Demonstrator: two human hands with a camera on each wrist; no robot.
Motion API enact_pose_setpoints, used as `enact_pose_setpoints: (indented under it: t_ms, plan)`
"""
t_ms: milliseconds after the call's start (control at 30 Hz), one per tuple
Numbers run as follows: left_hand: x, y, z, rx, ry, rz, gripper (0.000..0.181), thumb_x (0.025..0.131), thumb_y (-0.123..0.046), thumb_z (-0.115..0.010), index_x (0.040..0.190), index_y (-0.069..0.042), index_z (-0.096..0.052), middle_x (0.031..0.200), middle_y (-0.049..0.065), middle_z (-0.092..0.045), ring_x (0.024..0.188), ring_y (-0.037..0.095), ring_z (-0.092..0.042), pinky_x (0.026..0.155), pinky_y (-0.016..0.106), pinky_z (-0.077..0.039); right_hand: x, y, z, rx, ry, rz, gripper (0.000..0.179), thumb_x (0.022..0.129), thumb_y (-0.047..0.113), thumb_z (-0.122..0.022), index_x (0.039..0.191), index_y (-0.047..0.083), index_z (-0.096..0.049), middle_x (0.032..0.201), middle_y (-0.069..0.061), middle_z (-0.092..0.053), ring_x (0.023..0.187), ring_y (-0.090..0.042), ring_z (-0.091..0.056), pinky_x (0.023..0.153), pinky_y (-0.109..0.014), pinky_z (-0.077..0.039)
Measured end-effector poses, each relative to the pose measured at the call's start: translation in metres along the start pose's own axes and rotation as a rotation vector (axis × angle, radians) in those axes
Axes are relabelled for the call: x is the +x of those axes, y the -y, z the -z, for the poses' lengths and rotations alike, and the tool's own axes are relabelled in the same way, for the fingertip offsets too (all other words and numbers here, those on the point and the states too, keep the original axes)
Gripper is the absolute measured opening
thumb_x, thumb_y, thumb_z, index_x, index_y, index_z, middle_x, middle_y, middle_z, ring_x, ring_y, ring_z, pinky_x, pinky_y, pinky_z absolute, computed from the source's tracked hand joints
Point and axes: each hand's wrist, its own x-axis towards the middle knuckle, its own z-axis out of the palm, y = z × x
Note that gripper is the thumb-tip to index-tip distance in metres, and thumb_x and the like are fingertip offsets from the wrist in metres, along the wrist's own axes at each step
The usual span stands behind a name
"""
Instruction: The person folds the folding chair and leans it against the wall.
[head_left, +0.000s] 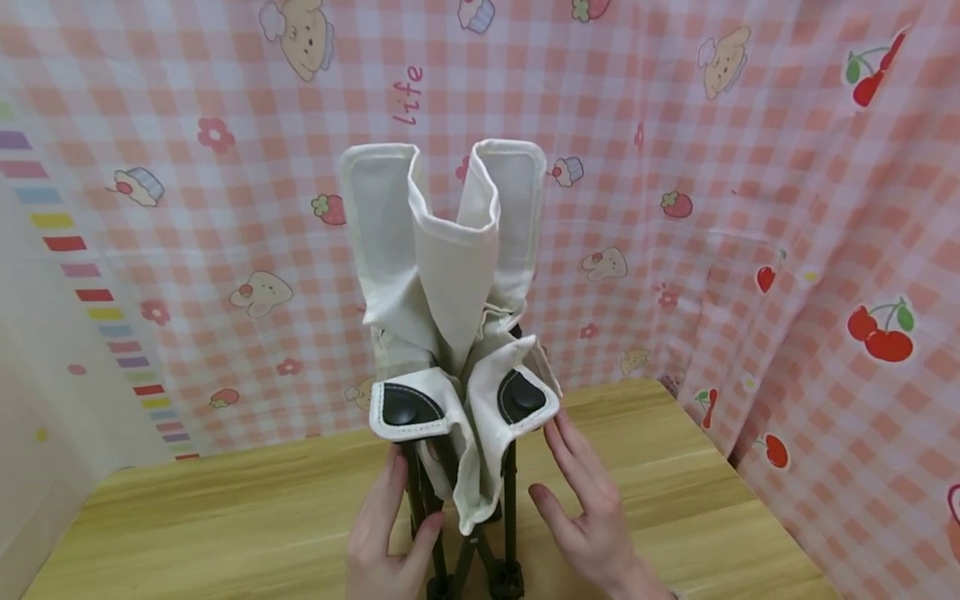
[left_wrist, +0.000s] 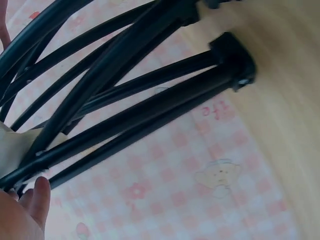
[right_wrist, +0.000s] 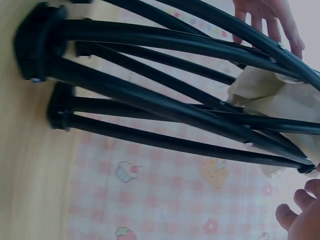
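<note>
A half-folded camping chair with cream canvas (head_left: pixel 453 271) and dark metal legs (head_left: pixel 510 504) stands upright on the table. Black patches (head_left: pixel 522 397) mark the two front corners of its seat. My left hand (head_left: pixel 384 537) is at the left legs, just below the left corner, fingers extended. On the other side, my right hand (head_left: pixel 592 517) has its fingertips right at the right corner, thumb spread apart. Crossing leg tubes (left_wrist: pixel 135 112) fill the left wrist view. In the right wrist view, plastic feet (right_wrist: pixel 40 42) join the tubes, and part of my right hand (right_wrist: pixel 304 217) shows at the lower right.
The wood-grain table (head_left: pixel 247 517) carries the chair near its middle. Behind and to the right hangs a pink checked curtain (head_left: pixel 225 275) with cartoon prints, close to the table's back edge. A pale wall area (head_left: pixel 45 333) lies at the left.
</note>
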Motion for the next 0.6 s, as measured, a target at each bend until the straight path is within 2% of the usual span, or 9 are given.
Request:
enact_pose_setpoints:
  t_ms: [233, 400, 533, 600]
  plan:
    - [-0.015, 0.004, 0.014, 0.022, 0.024, 0.015, 0.056, 0.104, -0.034, -0.068, 0.128, 0.016, -0.066, 0.157, 0.011, -0.056, 0.148, 0.007, -0.053, 0.119, 0.012, -0.042, -0.014, -0.007, 0.004, -0.024, 0.079, -0.044, 0.052, 0.108, 0.033, -0.061, 0.142, -0.007, -0.061, 0.163, -0.01, -0.05, 0.155, -0.011, -0.045, 0.126, -0.017, -0.036]
    - [-0.021, 0.014, 0.023, -0.001, 0.051, -0.043, 0.05, 0.104, -0.031, -0.069, 0.122, 0.016, -0.07, 0.149, 0.019, -0.062, 0.147, 0.011, -0.055, 0.119, 0.014, -0.043, -0.018, -0.013, 0.008, -0.024, 0.133, -0.023, 0.048, 0.107, 0.031, -0.063, 0.137, -0.006, -0.065, 0.161, -0.012, -0.053, 0.153, -0.012, -0.047, 0.126, -0.018, -0.037]
    - [-0.03, 0.022, 0.033, 0.002, 0.11, -0.104, 0.045, 0.104, -0.03, -0.068, 0.115, 0.013, -0.074, 0.145, 0.018, -0.066, 0.147, 0.012, -0.056, 0.12, 0.015, -0.043, -0.024, -0.015, 0.012, -0.055, 0.203, -0.001, 0.046, 0.107, 0.033, -0.063, 0.135, -0.003, -0.068, 0.157, -0.015, -0.057, 0.152, -0.01, -0.048, 0.125, -0.017, -0.037]
    - [-0.034, 0.025, 0.039, 0.016, 0.151, -0.115, 0.043, 0.104, -0.032, -0.068, 0.113, 0.01, -0.076, 0.144, 0.017, -0.068, 0.148, 0.012, -0.054, 0.12, 0.015, -0.042, -0.028, -0.016, 0.014, -0.078, 0.239, -0.01, 0.046, 0.107, 0.035, -0.063, 0.135, -0.001, -0.069, 0.154, -0.015, -0.06, 0.15, -0.008, -0.05, 0.125, -0.015, -0.036]
